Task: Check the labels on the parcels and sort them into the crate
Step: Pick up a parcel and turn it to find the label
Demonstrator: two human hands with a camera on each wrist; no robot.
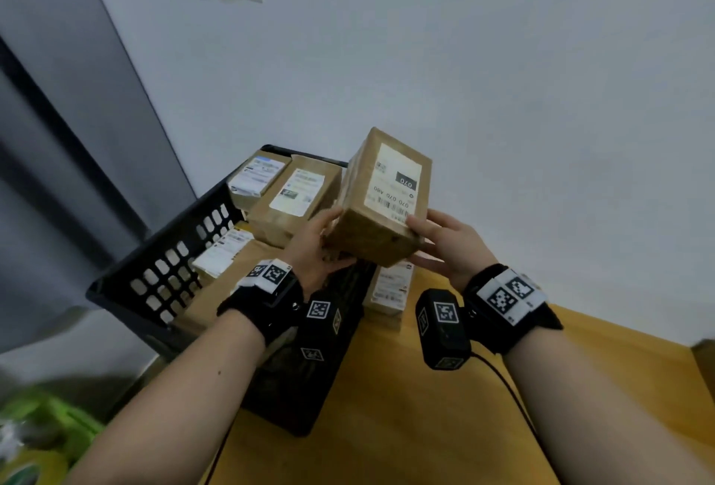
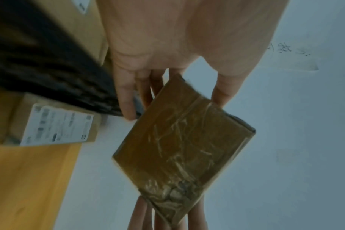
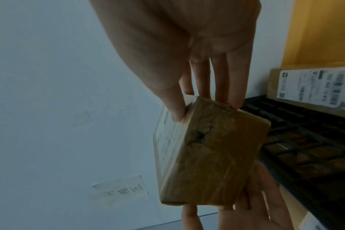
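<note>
Held up clear of the wooden table (image 1: 387,407) — a small brown cardboard parcel wrapped in clear tape (image 1: 381,198), white shipping label (image 1: 394,181) on its upper face, tilted toward the head camera. Long axis running from the near end at the palms up and away toward 12 o'clock, near end lowest.

Left hand (image 1: 313,248) at 8 o'clock of the parcel, thumb up along the near left edge, fingers (image 2: 126,99) curled under the base and clamped on it. Right hand (image 1: 445,244) at 4 o'clock, thumb pressed on the label's near corner, fingers (image 3: 234,87) closed on the right edge. Both hands gripping, neither slack, about equally near.

Black perforated plastic crate (image 1: 166,272) down at 9 to 10 o'clock of the parcel, just beyond the left wrist, already holding several brown labelled boxes (image 1: 294,198) stacked flat. One more labelled box (image 1: 390,291) on the table directly beneath the hands, beside the crate wall.

Step in hand, by the look of it — reading the label. Next move likely a short carry left and down toward 10 o'clock, so left hand the leading side. Open room in the crate hard to judge; probably on top of the stacked boxes. Print on the label partly legible, upside down from this side.
</note>
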